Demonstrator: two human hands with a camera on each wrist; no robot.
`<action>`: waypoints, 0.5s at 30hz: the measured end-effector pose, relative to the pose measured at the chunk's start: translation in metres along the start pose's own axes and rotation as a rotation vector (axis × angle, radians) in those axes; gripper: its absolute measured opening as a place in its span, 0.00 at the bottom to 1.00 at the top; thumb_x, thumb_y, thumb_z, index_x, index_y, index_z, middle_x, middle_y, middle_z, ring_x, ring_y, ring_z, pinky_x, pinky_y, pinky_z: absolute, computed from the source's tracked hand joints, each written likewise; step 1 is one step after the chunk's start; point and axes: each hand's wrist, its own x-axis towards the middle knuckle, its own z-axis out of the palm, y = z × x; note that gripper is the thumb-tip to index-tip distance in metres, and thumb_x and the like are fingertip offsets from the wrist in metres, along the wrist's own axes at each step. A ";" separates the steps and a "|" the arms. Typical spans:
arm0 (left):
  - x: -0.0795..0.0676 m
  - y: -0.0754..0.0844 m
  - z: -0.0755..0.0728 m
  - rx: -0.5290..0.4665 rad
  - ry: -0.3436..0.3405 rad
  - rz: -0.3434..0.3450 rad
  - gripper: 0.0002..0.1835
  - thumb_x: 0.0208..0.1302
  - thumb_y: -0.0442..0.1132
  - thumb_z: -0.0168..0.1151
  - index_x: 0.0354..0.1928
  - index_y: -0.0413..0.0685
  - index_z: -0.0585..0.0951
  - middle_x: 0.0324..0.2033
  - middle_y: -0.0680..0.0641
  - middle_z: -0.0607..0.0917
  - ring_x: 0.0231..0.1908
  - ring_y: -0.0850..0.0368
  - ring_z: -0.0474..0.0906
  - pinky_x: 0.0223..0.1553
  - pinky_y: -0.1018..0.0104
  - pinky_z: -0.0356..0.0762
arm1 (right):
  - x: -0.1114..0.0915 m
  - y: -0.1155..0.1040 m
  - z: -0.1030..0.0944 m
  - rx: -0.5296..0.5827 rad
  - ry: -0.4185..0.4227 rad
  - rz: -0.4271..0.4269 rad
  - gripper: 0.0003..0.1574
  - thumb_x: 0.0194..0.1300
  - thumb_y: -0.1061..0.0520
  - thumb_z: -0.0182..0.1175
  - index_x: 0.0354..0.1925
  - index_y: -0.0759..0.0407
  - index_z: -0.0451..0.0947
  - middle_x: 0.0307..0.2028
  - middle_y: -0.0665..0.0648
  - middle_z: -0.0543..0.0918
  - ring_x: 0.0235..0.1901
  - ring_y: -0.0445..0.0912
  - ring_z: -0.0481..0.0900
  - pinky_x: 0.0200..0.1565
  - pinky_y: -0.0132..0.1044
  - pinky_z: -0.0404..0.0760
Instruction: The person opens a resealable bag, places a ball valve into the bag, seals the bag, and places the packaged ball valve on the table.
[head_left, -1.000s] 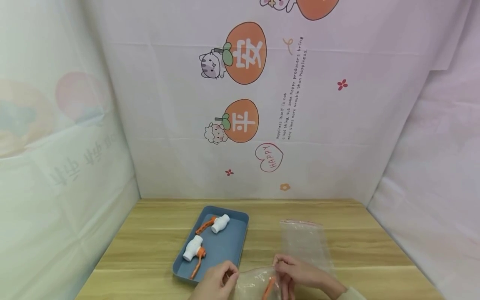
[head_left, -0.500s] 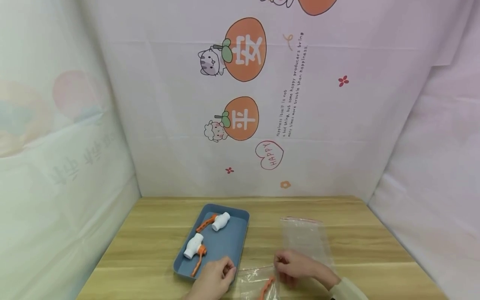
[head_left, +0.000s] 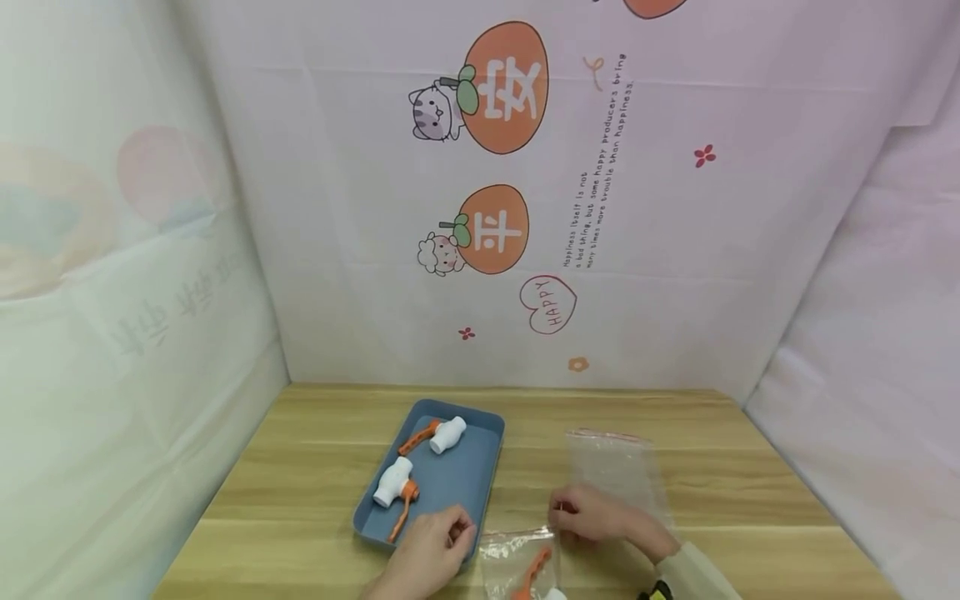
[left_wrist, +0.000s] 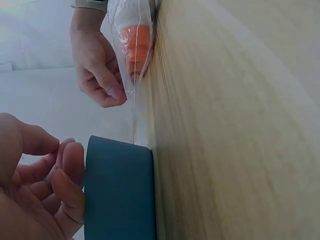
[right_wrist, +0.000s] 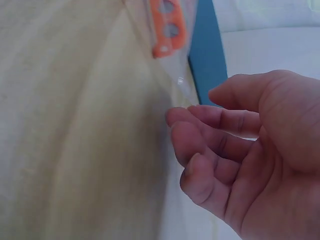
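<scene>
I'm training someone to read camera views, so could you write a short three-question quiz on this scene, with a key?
1. How many white valves lie in the blue tray?
2. True or false: an orange handle shows through the clear bag nearer the person.
3. Which hand is closer to the blue tray? A) left B) right

Key:
1. Two.
2. True.
3. A, the left hand.

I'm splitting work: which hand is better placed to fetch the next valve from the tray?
Probably the left hand: it is by the blue tray, close to the nearer valve; the right hand is farther away, past the clear bag.
</scene>
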 end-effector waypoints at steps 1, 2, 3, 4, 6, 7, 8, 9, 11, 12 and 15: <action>0.001 0.000 0.000 0.001 -0.001 0.001 0.08 0.70 0.43 0.58 0.33 0.53 0.81 0.21 0.63 0.77 0.20 0.74 0.69 0.23 0.75 0.68 | 0.000 -0.001 -0.003 0.002 0.003 -0.001 0.10 0.72 0.57 0.55 0.32 0.56 0.78 0.20 0.49 0.79 0.15 0.33 0.71 0.17 0.29 0.72; 0.001 0.000 0.000 -0.001 -0.005 0.002 0.08 0.70 0.43 0.58 0.33 0.52 0.81 0.21 0.64 0.77 0.20 0.73 0.69 0.23 0.75 0.68 | 0.000 -0.002 -0.005 0.001 0.008 -0.001 0.10 0.72 0.57 0.54 0.33 0.56 0.79 0.20 0.49 0.79 0.16 0.33 0.71 0.18 0.29 0.73; 0.002 0.000 0.000 0.002 -0.005 0.004 0.08 0.71 0.44 0.58 0.33 0.52 0.81 0.21 0.64 0.77 0.20 0.73 0.68 0.23 0.75 0.68 | 0.000 -0.002 -0.007 0.002 0.011 0.005 0.10 0.72 0.57 0.54 0.33 0.56 0.79 0.20 0.50 0.79 0.16 0.33 0.72 0.18 0.30 0.73; 0.003 0.001 0.000 0.006 -0.007 0.009 0.09 0.71 0.44 0.57 0.34 0.52 0.82 0.21 0.64 0.76 0.20 0.73 0.68 0.23 0.75 0.68 | 0.000 -0.003 -0.009 0.000 0.014 0.011 0.10 0.73 0.56 0.54 0.34 0.56 0.78 0.21 0.50 0.78 0.16 0.34 0.72 0.18 0.30 0.73; 0.005 0.001 -0.001 0.018 -0.009 0.025 0.09 0.71 0.44 0.56 0.34 0.53 0.82 0.21 0.65 0.76 0.20 0.74 0.68 0.23 0.75 0.68 | 0.001 -0.005 -0.013 0.007 0.016 0.025 0.11 0.74 0.55 0.52 0.36 0.56 0.78 0.21 0.53 0.79 0.16 0.34 0.73 0.18 0.30 0.73; 0.006 0.002 -0.001 0.023 -0.008 0.036 0.09 0.72 0.44 0.56 0.34 0.53 0.82 0.21 0.65 0.76 0.20 0.74 0.68 0.24 0.76 0.68 | 0.002 -0.005 -0.015 0.002 0.017 0.020 0.12 0.74 0.54 0.52 0.36 0.56 0.79 0.21 0.54 0.80 0.15 0.35 0.73 0.19 0.30 0.74; 0.007 0.003 -0.001 0.026 -0.005 0.050 0.09 0.72 0.44 0.56 0.34 0.53 0.82 0.22 0.65 0.76 0.21 0.74 0.68 0.24 0.76 0.69 | 0.002 -0.005 -0.016 -0.005 0.016 0.013 0.12 0.74 0.54 0.51 0.37 0.57 0.79 0.21 0.55 0.80 0.15 0.35 0.73 0.19 0.31 0.74; 0.009 0.004 -0.001 0.029 0.000 0.059 0.09 0.72 0.44 0.56 0.34 0.54 0.82 0.22 0.65 0.77 0.21 0.74 0.68 0.25 0.76 0.69 | 0.003 -0.006 -0.017 -0.009 0.014 0.009 0.13 0.75 0.53 0.51 0.37 0.58 0.79 0.22 0.56 0.80 0.15 0.35 0.74 0.20 0.30 0.74; 0.012 0.007 -0.001 0.018 0.010 0.075 0.09 0.72 0.43 0.55 0.33 0.56 0.81 0.22 0.65 0.77 0.21 0.74 0.69 0.25 0.76 0.70 | 0.005 -0.007 -0.020 -0.014 0.015 -0.005 0.15 0.75 0.53 0.51 0.38 0.60 0.79 0.22 0.56 0.80 0.16 0.36 0.74 0.20 0.31 0.75; 0.014 0.009 -0.001 0.010 0.018 0.077 0.09 0.72 0.44 0.55 0.33 0.56 0.81 0.22 0.64 0.77 0.22 0.74 0.69 0.25 0.76 0.70 | 0.006 -0.007 -0.021 -0.018 0.017 -0.013 0.15 0.75 0.53 0.51 0.38 0.61 0.79 0.23 0.56 0.80 0.16 0.36 0.75 0.20 0.31 0.75; 0.021 0.016 -0.003 -0.012 0.036 0.081 0.09 0.73 0.44 0.55 0.32 0.58 0.80 0.21 0.63 0.78 0.21 0.74 0.70 0.26 0.76 0.71 | 0.009 -0.008 -0.025 -0.028 0.035 -0.028 0.16 0.75 0.53 0.51 0.38 0.63 0.79 0.24 0.58 0.81 0.17 0.39 0.76 0.20 0.31 0.76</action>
